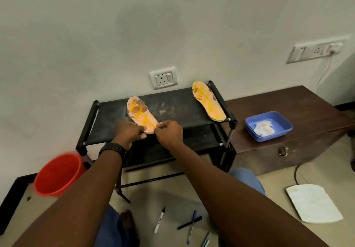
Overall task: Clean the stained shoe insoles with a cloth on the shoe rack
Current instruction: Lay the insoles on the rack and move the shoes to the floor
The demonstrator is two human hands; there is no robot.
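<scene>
Two orange insoles with yellow and brown stains lie on the top shelf of a black shoe rack (178, 110). The left insole (139, 113) points away from me, and both my hands hold its near heel end. My left hand (129, 132) grips the heel's left edge. My right hand (169, 131) pinches the heel's right edge. The right insole (208, 100) lies untouched along the rack's right rail. A crumpled white cloth (264, 128) sits in a blue tray (280, 119) on a dark wooden chest to the right.
A red bucket (57, 174) stands on the floor left of the rack. Several pens (189, 222) and a white sheet (314, 202) lie on the floor near my knees. A wall socket (163, 77) sits just behind the rack. The wooden chest (269, 150) adjoins the rack's right side.
</scene>
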